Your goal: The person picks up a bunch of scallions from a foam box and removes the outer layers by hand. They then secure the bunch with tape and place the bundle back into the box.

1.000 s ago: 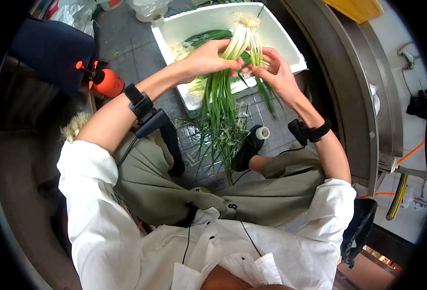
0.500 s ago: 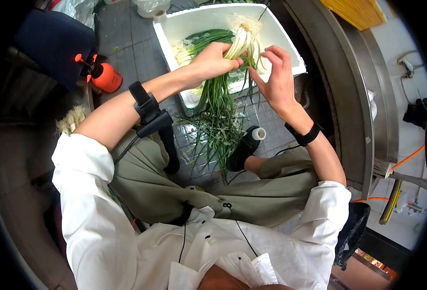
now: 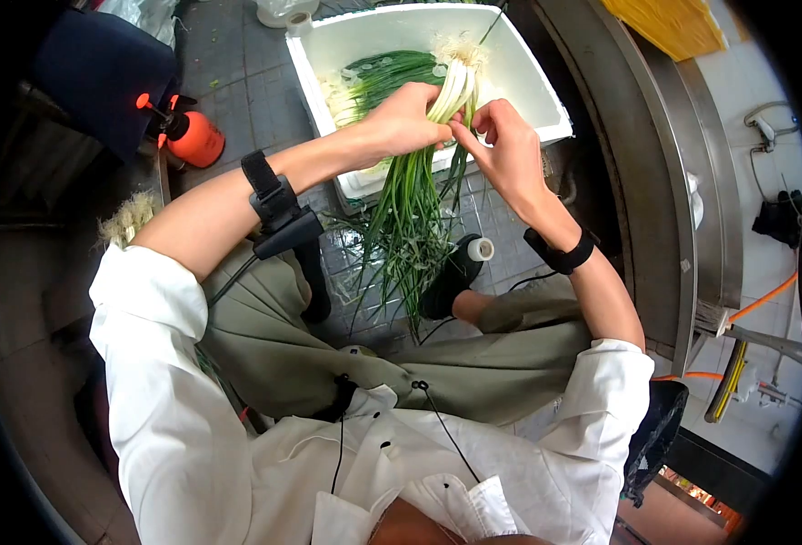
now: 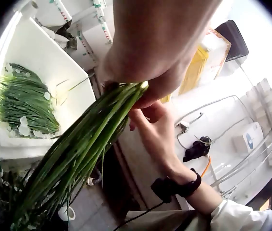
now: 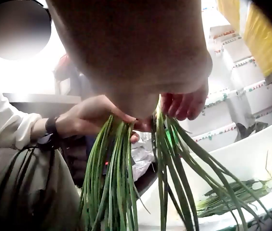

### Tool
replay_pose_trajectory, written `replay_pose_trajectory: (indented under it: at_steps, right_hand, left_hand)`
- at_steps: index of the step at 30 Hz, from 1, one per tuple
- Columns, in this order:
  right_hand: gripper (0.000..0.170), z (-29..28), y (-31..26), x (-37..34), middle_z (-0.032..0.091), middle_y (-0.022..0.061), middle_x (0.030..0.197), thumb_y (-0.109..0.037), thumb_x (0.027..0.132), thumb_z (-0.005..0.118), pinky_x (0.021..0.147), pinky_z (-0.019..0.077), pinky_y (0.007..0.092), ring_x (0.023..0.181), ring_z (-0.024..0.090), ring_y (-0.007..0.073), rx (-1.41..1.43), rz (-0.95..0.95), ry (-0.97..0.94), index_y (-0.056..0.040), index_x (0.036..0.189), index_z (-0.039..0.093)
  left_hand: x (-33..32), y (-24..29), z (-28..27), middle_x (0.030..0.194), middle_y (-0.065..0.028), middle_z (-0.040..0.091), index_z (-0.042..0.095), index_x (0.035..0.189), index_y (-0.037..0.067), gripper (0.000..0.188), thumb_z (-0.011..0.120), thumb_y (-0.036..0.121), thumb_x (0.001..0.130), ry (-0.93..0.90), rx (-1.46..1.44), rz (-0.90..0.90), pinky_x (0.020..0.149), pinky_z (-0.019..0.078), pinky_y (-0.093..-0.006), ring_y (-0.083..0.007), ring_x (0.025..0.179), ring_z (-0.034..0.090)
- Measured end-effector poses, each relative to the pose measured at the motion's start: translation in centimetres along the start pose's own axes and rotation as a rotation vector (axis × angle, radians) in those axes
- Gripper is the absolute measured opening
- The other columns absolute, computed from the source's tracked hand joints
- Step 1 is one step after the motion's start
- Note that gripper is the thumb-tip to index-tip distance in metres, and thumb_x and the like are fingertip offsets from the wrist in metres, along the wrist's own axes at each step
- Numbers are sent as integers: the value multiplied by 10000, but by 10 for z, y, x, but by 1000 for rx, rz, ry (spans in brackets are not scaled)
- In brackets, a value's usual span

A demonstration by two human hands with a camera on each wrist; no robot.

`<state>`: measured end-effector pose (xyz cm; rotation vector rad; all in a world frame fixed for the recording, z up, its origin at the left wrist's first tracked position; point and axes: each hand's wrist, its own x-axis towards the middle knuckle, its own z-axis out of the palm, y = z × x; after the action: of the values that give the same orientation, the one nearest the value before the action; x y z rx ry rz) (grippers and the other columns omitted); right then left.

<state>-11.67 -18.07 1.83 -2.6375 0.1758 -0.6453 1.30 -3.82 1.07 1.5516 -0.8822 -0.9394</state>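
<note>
A bunch of green onions hangs from my left hand, its fingers wrapped round the pale stems, with white roots at the top. Close on the right, my right hand pinches a few stalks between thumb and curled fingers beside the bunch. Seen from the left wrist, long green leaves slant down from the grip. The right wrist view shows two strands of leaves, one under my left hand, the other under my right hand.
Behind the hands stands a white foam box with more green onions and ice in it. Loose leaves and a white roll are near the feet. An orange spray bottle is at left, a metal counter at right.
My right hand first came away from the bunch with fingers spread, then moved back left to the stems and pinched stalks. My left hand has kept its grip.
</note>
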Motion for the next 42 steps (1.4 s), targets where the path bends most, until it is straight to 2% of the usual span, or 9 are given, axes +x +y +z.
replay_pose_trajectory:
  at_steps: [7, 9, 10, 13, 15, 19, 23, 25, 42]
  right_hand:
    - [251, 2, 2, -5, 632, 150, 829, -230, 924, 652, 589, 521, 444, 645, 638, 365, -95, -94, -147, -8, 816, 604]
    - [248, 0, 3, -4, 628, 153, 828, -227, 945, 617, 586, 514, 458, 648, 631, 378, -127, -175, -201, -11, 824, 599]
    - [249, -2, 3, -2, 625, 155, 828, -225, 965, 581, 582, 506, 472, 652, 625, 391, -161, -255, -255, -14, 832, 593]
    - [231, -7, -1, 3, 615, 161, 819, -214, 981, 546, 589, 498, 490, 667, 630, 389, -221, -255, -327, -21, 858, 575]
    - [223, -14, -3, 6, 615, 167, 825, -211, 981, 543, 602, 494, 494, 687, 631, 393, -227, -251, -364, -21, 867, 564]
    - [211, -19, -5, 6, 622, 180, 854, -208, 987, 527, 643, 489, 489, 735, 632, 401, -116, -151, -417, -19, 899, 558]
    - [171, -15, 4, 7, 627, 181, 869, -188, 973, 554, 660, 492, 472, 761, 630, 397, -8, -79, -390, -22, 940, 576]
    - [110, -16, 6, 8, 604, 153, 766, -133, 947, 618, 590, 460, 384, 647, 582, 337, 62, -97, -251, -26, 935, 596]
    - [98, -29, 17, 14, 608, 131, 874, -118, 940, 625, 541, 485, 404, 632, 617, 322, -124, -138, 150, -33, 953, 579]
  left_hand:
    - [3, -16, 1, 985, -131, 696, 630, 1162, -16, 372, 643, 21, 792, 97, 357, 146, 818, 521, -332, -204, 869, 666]
    - [4, -21, 3, 980, -212, 706, 650, 1148, 23, 373, 685, 114, 788, 178, 351, 218, 844, 525, -413, -379, 950, 680]
    - [4, -20, 3, 980, -212, 706, 650, 1148, 23, 373, 685, 114, 788, 178, 351, 218, 844, 525, -413, -379, 950, 680]
    - [4, -17, 2, 992, -209, 707, 638, 1194, 14, 424, 700, 126, 790, 115, 387, 150, 844, 528, -397, -344, 950, 689]
    - [6, -17, 1, 1022, -108, 698, 610, 1222, -7, 409, 692, 73, 829, 21, 273, 65, 845, 518, -343, -190, 914, 658]
    - [3, -12, -2, 1107, -84, 669, 585, 1248, 6, 448, 733, 94, 834, -75, 107, 18, 882, 496, -307, -143, 973, 633]
    - [7, -16, -5, 1108, -98, 670, 581, 1248, 3, 463, 747, 112, 830, -108, 14, -10, 890, 491, -312, -158, 994, 631]
    - [9, -17, -5, 1088, -96, 671, 576, 1245, 0, 464, 753, 113, 831, -114, 152, 29, 898, 486, -319, -169, 992, 635]
    - [-6, 8, -11, 1048, -47, 679, 608, 1260, 59, 400, 708, 102, 875, -253, 113, -93, 839, 472, -304, -128, 937, 606]
